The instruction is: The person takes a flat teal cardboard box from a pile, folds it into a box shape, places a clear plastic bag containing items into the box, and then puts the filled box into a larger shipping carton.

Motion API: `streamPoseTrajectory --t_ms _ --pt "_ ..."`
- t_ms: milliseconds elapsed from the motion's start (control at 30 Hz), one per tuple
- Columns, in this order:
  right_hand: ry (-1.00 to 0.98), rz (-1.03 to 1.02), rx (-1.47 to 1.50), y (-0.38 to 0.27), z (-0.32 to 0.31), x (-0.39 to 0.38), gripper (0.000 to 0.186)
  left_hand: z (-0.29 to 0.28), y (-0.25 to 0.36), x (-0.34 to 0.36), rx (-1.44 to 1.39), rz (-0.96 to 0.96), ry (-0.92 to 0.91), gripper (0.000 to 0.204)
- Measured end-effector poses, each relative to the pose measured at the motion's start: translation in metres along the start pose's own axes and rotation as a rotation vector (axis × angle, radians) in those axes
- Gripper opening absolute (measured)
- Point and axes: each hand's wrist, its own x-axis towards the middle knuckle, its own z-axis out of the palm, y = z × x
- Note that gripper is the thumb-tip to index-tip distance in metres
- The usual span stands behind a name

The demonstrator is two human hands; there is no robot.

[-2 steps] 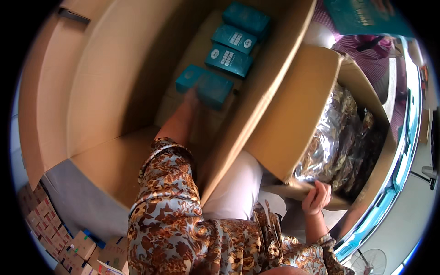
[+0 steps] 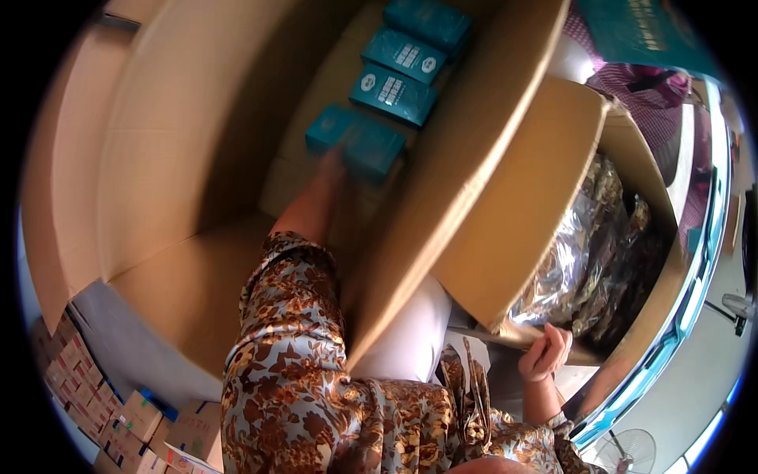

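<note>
Touching the near teal box (image 2: 367,144) at its fingers, the left hand (image 2: 332,164), its grip too blurred to tell, could knock the boxes (image 2: 393,95) just beyond askew by pushing too far.

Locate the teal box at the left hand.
In the head view, the teal box is slightly left of centre in the upper half, inside the large cardboard carton, at the left hand, with another teal box just beyond it.

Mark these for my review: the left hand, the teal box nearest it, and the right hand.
Left hand (image 2: 330,166): head view, middle of the hand.
Teal box (image 2: 366,142): head view, blurred upper face.
Right hand (image 2: 545,353): head view, middle of the hand.
</note>
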Motion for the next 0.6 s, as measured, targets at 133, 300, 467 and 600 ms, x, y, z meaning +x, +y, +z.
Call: streamPoseTrajectory --t_ms 133,300,467,600 --pt "-0.11 0.114 -0.033 -0.02 -0.018 -0.019 0.029 0.067 -0.073 -0.022 -0.164 -0.094 -0.09 0.042" --pt "-0.182 0.132 0.108 -0.035 -0.041 -0.015 0.03 0.03 -0.044 -0.033 -0.197 0.077 0.07 0.04" --pt "-0.064 0.129 0.031 -0.04 -0.029 -0.012 0.031 0.083 -0.026 -0.104 -0.069 -0.185 -0.119 0.043" --pt "-0.027 0.026 0.015 -0.015 -0.015 -0.015 0.039 0.035 -0.031 -0.178 0.121 -0.332 -0.319 0.045"
